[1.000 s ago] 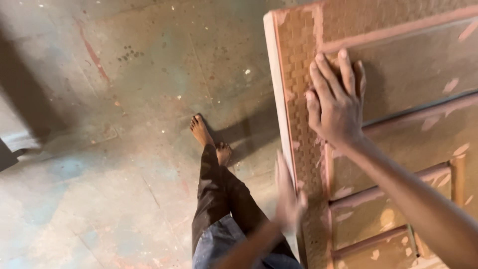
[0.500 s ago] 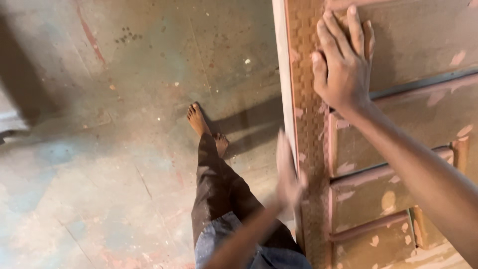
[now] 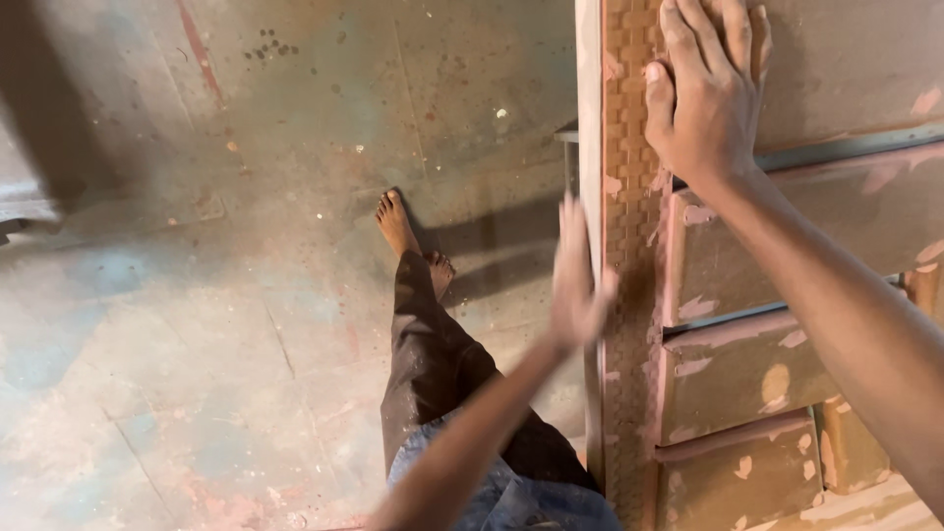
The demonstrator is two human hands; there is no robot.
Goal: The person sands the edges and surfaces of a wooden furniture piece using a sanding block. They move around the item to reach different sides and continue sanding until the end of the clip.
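A carved wooden door (image 3: 747,374) with raised panels and a woven-pattern border lies flat on the right. My right hand (image 3: 706,98) rests flat on its top surface near the patterned border, fingers spread and pointing away. My left hand (image 3: 578,280) is blurred and sits against the door's left edge, fingers extended upward, holding nothing that I can see. Pale filler patches dot the panels.
A stained concrete floor (image 3: 246,246) spreads to the left. My bare feet (image 3: 403,231) and dark trouser leg (image 3: 433,364) stand on it next to the door's edge. A dark shadowed object (image 3: 20,211) sits at the far left.
The door now fills more of the right side and its edge looks more upright. My right hand has shifted up toward the frame's top; my left hand has moved onto the door's edge.
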